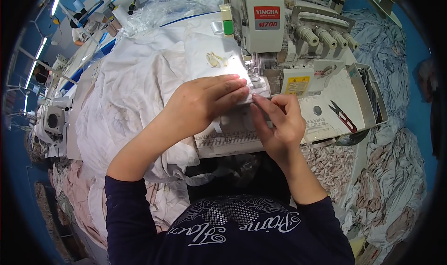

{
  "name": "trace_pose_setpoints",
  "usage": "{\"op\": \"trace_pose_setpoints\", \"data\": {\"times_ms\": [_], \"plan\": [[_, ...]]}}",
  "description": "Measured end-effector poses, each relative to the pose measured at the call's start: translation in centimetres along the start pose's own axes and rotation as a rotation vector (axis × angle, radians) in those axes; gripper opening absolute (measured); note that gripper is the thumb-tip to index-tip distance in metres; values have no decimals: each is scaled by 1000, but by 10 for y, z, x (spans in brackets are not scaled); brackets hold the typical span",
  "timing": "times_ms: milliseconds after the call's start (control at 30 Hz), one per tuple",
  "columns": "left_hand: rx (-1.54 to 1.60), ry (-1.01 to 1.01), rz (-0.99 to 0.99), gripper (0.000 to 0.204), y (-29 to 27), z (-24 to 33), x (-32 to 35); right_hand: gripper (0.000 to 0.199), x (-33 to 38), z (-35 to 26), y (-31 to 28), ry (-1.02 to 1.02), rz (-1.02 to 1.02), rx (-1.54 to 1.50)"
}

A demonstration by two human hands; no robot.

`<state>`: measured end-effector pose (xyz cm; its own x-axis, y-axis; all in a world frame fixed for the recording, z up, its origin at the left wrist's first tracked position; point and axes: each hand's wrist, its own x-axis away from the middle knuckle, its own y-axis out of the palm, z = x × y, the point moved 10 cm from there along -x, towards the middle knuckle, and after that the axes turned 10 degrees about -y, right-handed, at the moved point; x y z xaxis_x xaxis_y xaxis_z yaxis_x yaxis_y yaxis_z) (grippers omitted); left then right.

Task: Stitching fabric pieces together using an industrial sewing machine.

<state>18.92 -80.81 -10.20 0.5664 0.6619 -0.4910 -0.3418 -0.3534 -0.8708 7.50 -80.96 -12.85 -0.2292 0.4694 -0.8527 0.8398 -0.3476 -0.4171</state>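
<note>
White fabric (139,74) with a small printed motif lies over the left of the sewing table and runs up to the overlock sewing machine (263,37). My left hand (205,99) rests flat on the fabric, fingers stretched out together and pointing to the presser foot (253,69). Just in front of the foot, my right hand (281,120) pinches the fabric's edge between thumb and index finger. The lamp lights the fabric brightly beside the needle area, where the exact edge is hard to make out.
Red-handled thread snips (343,117) lie on the table to the right, near a tray (368,90) at its edge. A ruler strip (228,139) runs along the front. Fabric scraps (333,165) fill the space below right, and grey cloth (382,55) is heaped beyond.
</note>
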Motion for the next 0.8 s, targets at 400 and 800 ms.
{"op": "trace_pose_setpoints", "data": {"times_ms": [400,800], "plan": [[-144,-177,-4,31,2,-62,-25,16,2,41,-35,123,125,40],[-52,-463,249,17,-23,-83,28,26,59,187,-99,479,-555,666]]}}
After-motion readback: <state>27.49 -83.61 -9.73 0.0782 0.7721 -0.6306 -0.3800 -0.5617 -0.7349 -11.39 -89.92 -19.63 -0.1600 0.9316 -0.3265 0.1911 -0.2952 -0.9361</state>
